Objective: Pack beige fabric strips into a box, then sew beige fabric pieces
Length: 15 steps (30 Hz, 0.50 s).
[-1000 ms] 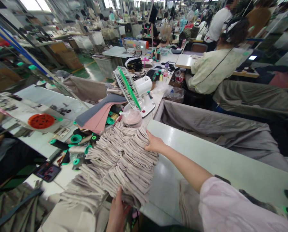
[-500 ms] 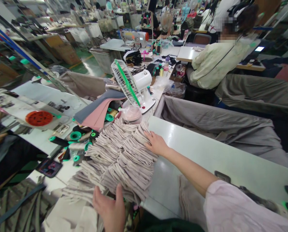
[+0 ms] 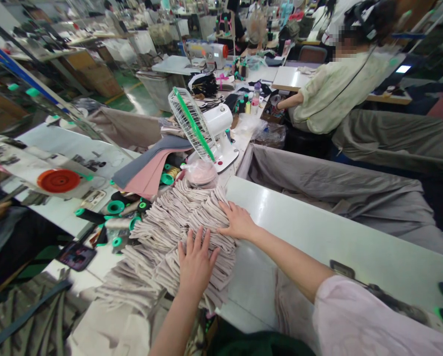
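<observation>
Cloth pile (image 3: 165,222) at frame centre, on table (image 3: 269,217). Left hand (image 3: 196,262) lies over its lower right part; right hand (image 3: 239,222) rests at its right edge. Grip slack on both, splayed, nothing grasped. Step, judged: steadying the pile; any lift would need a firm grip.

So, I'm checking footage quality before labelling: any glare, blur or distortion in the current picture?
Head view: pale glare on the white tabletop beside the right hand; head view: left hand and fabric stack readable, fine creases soft; head view: far worktables blurry; head view: pale sleeve at lower right looks stretched, likely wide-angle distortion.
</observation>
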### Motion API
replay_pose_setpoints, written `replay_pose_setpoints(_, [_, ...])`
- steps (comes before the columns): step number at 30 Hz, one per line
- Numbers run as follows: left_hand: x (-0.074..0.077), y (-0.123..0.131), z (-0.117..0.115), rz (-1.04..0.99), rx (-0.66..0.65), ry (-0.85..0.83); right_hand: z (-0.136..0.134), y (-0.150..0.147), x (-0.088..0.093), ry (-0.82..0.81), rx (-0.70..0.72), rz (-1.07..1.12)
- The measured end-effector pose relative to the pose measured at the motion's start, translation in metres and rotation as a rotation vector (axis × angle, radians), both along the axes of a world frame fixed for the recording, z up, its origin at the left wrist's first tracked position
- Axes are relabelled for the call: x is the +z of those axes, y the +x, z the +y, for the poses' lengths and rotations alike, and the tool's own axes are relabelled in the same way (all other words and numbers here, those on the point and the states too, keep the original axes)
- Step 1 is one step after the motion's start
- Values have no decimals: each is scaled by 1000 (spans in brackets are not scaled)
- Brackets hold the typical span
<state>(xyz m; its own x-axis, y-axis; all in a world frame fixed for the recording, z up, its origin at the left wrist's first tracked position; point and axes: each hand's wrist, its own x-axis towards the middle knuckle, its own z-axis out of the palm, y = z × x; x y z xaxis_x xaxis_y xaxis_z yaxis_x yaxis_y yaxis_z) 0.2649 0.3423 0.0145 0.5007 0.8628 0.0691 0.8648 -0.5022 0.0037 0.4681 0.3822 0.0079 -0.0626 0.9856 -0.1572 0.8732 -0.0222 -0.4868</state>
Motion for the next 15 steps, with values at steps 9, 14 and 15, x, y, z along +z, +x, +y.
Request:
replay_pose_setpoints(9, [-18,-22,-5,-124,-16,104,4,4,-3,-18,-11,8])
replay_pose_setpoints(14, [-20,-20,-3,-157,-1,85,0,-4,-1,-10,-40,-24])
replay_pose_setpoints(15, [-20,-20,-2,-170,2,72,-1,-5,0,-11,-48,-32])
